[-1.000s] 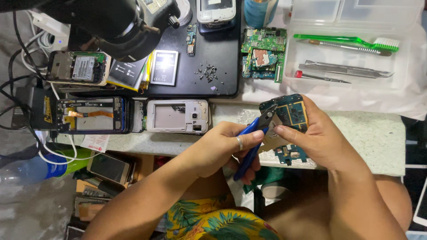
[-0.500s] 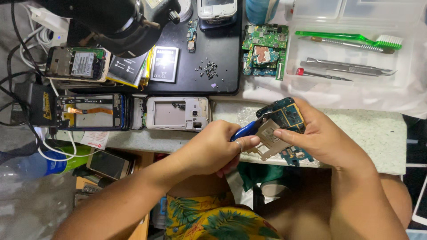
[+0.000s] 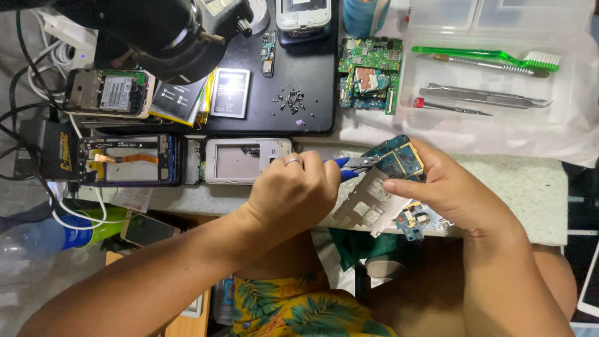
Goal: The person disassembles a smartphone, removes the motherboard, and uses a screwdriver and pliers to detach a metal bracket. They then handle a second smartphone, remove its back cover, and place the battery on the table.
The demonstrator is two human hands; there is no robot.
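My right hand (image 3: 458,190) holds a blue-green phone circuit board (image 3: 399,159) with a silver metal shield plate (image 3: 368,203) hanging from it, just above the stone bench edge. My left hand (image 3: 293,190), with a ring on one finger, is closed around blue-handled pliers (image 3: 346,167) whose metal jaws reach the board's left edge. A smaller blue circuit piece (image 3: 415,219) lies on the bench under my right hand.
A white phone frame (image 3: 240,161) and an opened dark phone (image 3: 125,161) lie left of my hands. A black mat (image 3: 312,81) carries small screws (image 3: 290,100), a battery (image 3: 229,92) and boards (image 3: 368,75). A clear tray (image 3: 493,37) holds tweezers (image 3: 483,95) and a green brush (image 3: 486,59). A black microscope (image 3: 162,31) looms top left.
Both hands have shifted slightly left and up. The pliers turned from pointing down to lying level, jaws now at the board's edge. The shield plate has swung out from under the board.
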